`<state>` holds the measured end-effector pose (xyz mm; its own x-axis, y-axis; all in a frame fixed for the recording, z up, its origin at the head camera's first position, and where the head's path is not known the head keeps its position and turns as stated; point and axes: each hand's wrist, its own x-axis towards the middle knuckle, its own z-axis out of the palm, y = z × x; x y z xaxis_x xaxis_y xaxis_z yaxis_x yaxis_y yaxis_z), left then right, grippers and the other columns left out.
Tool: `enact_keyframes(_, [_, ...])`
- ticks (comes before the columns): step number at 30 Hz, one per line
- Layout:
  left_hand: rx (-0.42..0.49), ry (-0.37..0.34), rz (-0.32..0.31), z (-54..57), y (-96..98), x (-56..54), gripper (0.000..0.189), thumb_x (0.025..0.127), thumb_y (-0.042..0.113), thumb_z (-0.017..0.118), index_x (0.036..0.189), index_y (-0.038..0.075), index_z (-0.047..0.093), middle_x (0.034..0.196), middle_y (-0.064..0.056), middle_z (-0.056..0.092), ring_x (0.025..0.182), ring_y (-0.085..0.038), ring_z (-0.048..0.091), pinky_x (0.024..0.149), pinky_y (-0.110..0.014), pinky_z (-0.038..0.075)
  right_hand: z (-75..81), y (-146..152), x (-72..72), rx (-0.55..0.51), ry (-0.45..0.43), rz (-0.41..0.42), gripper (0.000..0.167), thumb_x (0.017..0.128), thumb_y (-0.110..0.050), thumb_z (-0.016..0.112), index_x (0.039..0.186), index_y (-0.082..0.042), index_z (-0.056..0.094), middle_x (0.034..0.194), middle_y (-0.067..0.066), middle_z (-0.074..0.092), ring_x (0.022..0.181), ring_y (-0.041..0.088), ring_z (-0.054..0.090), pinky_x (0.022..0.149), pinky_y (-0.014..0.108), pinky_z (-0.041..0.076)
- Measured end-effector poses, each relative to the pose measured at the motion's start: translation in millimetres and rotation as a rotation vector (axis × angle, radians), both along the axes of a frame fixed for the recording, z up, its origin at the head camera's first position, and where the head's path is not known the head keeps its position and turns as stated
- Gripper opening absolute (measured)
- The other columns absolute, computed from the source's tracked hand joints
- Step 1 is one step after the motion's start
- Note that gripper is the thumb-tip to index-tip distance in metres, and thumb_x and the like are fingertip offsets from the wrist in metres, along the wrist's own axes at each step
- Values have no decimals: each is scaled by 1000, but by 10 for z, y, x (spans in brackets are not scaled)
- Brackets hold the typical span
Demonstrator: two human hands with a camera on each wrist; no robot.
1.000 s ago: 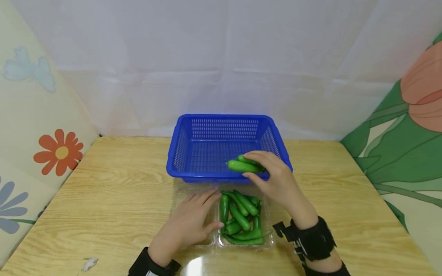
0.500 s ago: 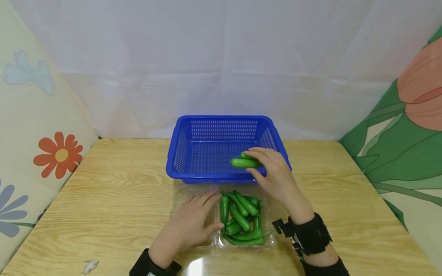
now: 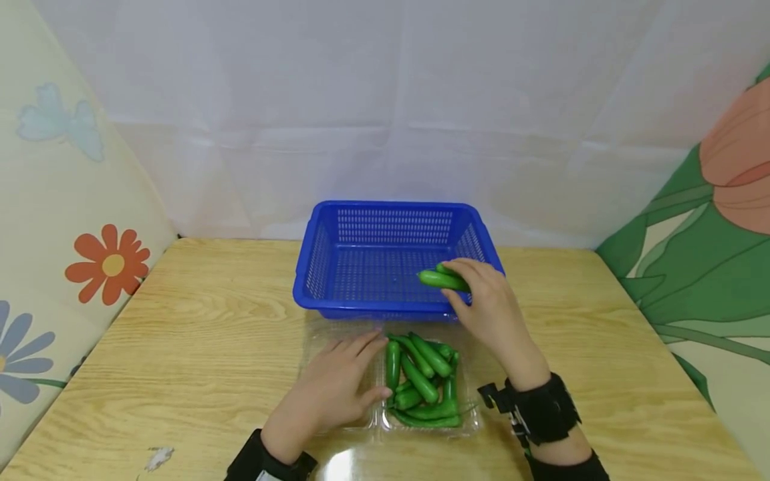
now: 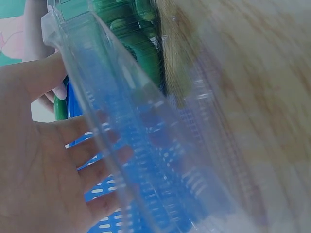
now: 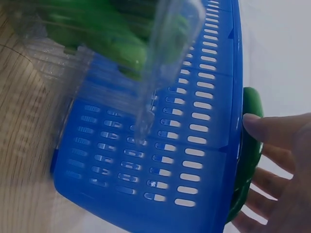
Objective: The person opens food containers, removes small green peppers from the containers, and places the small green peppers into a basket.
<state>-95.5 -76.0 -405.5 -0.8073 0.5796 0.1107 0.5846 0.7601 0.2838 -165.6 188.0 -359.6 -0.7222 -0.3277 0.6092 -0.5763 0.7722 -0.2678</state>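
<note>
My right hand (image 3: 490,314) pinches green peppers (image 3: 442,279) between thumb and fingers, over the near right part of the blue plastic basket (image 3: 343,305). In the right wrist view, a held pepper (image 5: 251,141) shows just beyond the basket's rim, partly hidden behind it. More green peppers (image 3: 421,374) lie heaped in the right half of a clear plastic clamshell box (image 3: 472,422) in front of the basket. My left hand (image 3: 333,384) lies over the box's left half, fingers spread. In the left wrist view, its fingers (image 4: 77,128) reach behind the box's clear wall (image 4: 129,82).
The basket stands at the table's back edge, before a white cloth backdrop (image 3: 271,120). Floral panels (image 3: 114,194) flank the wooden table (image 3: 198,334). Black straps with cameras (image 3: 541,411) are on both wrists.
My right hand has shifted slightly right and away from me with the peppers, still over the basket. The left hand and the heap in the box have stayed put.
</note>
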Motion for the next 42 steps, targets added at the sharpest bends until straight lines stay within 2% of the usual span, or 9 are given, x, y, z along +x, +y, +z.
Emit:
enact_keyframes(12, [0, 5, 1, -18, 39, -19, 73, 93, 55, 60, 150, 12, 42, 155, -7, 39, 137, -28, 42, 112, -50, 35, 0, 66, 6, 20, -93, -37, 46, 83, -3, 78, 126, 1, 63, 126, 21, 62, 114, 40, 57, 96, 55, 47])
enact_keyframes(21, [2, -23, 6, 0, 34, 3, 74, 93, 55, 61, 150, 12, 42, 156, -8, 38, 139, -29, 40, 113, -51, 33, 5, 63, 9, 42, -226, -70, 41, 88, -7, 75, 127, -1, 63, 125, 20, 64, 113, 39, 60, 96, 56, 48])
enact_keyframes(33, [6, -7, 9, -1, 6, 7, 74, 93, 54, 62, 149, 11, 43, 155, -8, 39, 139, -29, 40, 113, -51, 33, 39, 49, 23, 45, -199, -74, 38, 90, -9, 73, 126, -2, 64, 129, 20, 61, 120, 38, 55, 103, 54, 44])
enact_keyframes(42, [8, -13, 5, 9, 6, 6, 74, 92, 53, 62, 149, 11, 43, 155, -8, 39, 140, -29, 39, 113, -51, 33, 135, 20, 98, 16, -198, -52, 33, 92, -11, 71, 124, -4, 66, 121, 16, 66, 111, 35, 61, 93, 51, 51])
